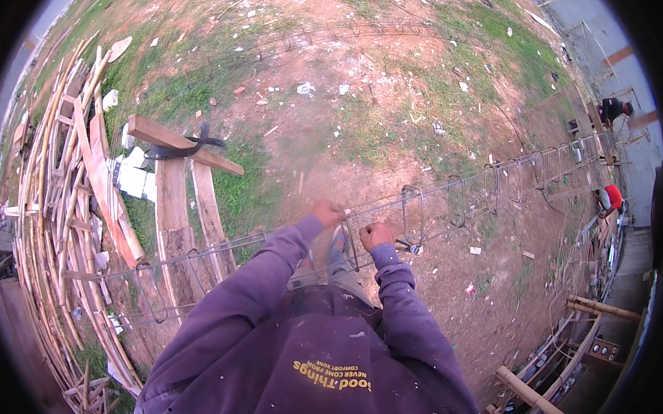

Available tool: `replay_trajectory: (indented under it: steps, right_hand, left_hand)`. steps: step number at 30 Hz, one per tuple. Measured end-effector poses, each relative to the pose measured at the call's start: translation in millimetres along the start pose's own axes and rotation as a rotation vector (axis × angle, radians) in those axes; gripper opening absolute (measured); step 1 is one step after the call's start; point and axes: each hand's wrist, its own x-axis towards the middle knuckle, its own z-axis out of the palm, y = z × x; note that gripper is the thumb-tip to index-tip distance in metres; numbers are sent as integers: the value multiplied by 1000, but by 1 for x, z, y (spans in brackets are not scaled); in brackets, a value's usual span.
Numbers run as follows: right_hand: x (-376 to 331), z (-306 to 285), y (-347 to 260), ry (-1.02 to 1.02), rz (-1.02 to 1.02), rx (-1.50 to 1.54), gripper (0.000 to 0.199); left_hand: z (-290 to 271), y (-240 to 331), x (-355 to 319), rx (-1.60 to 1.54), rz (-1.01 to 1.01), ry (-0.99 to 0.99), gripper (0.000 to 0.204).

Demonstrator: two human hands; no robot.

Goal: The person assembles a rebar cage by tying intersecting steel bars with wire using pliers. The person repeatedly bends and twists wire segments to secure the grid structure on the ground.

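A long rebar cage [460, 188] of thin steel bars with square stirrups runs across in front of me, rising to the right. My left hand [330, 213] is closed at its upper bars, fingertips together beside a stirrup [351, 244]. What they pinch is too small to make out. Just right of that stirrup my right hand [376, 235] is curled into a fist; its contents are hidden. A small dark object [409, 247], perhaps a tool, shows beside the right fist; I cannot tell whether I hold it. Another stirrup [412, 213] stands further right.
A wooden trestle [184, 145] at left has a bundle of black wire [195, 148] over its crossbar. Bamboo poles and planks [65, 198] are piled at far left. Littered grass and dirt lie ahead. Two people work at far right, one in red [611, 197]. Bamboo framing [536, 397] stands lower right.
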Motion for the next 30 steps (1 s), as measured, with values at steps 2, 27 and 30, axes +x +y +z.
replay_trajectory:
  steps: [2, 27, 30]
  right_hand:
    - [-8, 14, -3, -140, 17, 123, 31]
    - [-31, -125, 160, 168, -316, 797, 29]
    - [-13, -185, 125, 136, -425, 1345, 34]
  left_hand:
    - [2, 0, 2, 18, -38, -2, 41]
    - [67, -42, -117, 35, 18, 875, 22]
    - [101, -54, -113, -148, -36, 737, 27]
